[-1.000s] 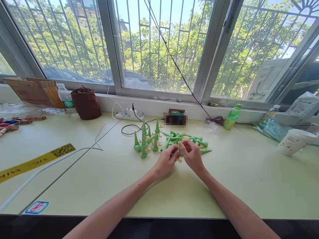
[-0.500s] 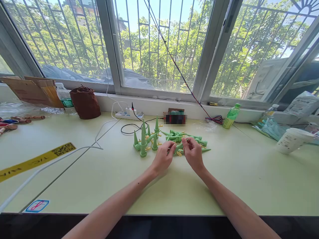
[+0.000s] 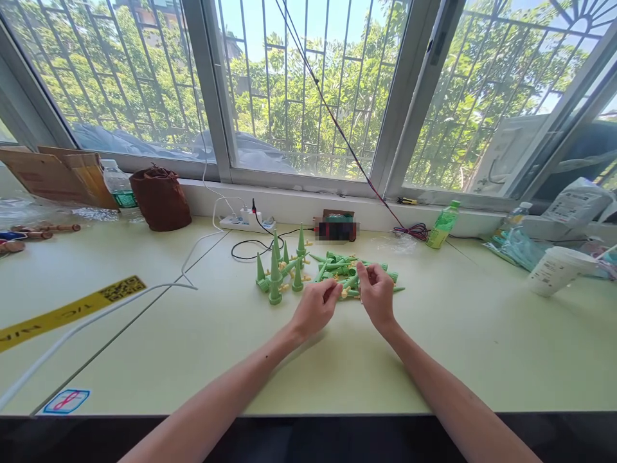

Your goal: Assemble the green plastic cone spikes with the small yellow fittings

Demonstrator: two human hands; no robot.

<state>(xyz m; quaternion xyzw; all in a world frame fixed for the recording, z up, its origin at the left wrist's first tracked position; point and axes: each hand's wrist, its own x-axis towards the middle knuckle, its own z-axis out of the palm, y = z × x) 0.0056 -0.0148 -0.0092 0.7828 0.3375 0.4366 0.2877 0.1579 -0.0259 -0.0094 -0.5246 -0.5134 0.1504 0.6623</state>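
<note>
My left hand [image 3: 315,307] is closed, with thumb and fingertips pinched round a green plant watering spike [image 3: 322,271], whose thin tip pokes up above the knuckles. Most of that spike is hidden by the fingers. To its right my right hand [image 3: 376,296] is closed too, thumb against fingers; whatever sits in that pinch is too small to make out. A small yellow valve [image 3: 344,292] shows between the two hands. Behind them lies a pile of green spikes [image 3: 380,266] with yellow valves. Left of the hands, several spikes [image 3: 274,276] stand upright on their caps.
A power strip [image 3: 241,222] with cables and a small box [image 3: 337,228] are at the back. A brown pouch [image 3: 160,199] stands left. On the right are a green bottle [image 3: 442,226] and a white cup [image 3: 559,271]. A white cable [image 3: 106,315] crosses the table [image 3: 193,360].
My hands have moved slightly apart; before, both were together at a green spike. The right hand's fingertips have risen a little. The view has shifted slightly.
</note>
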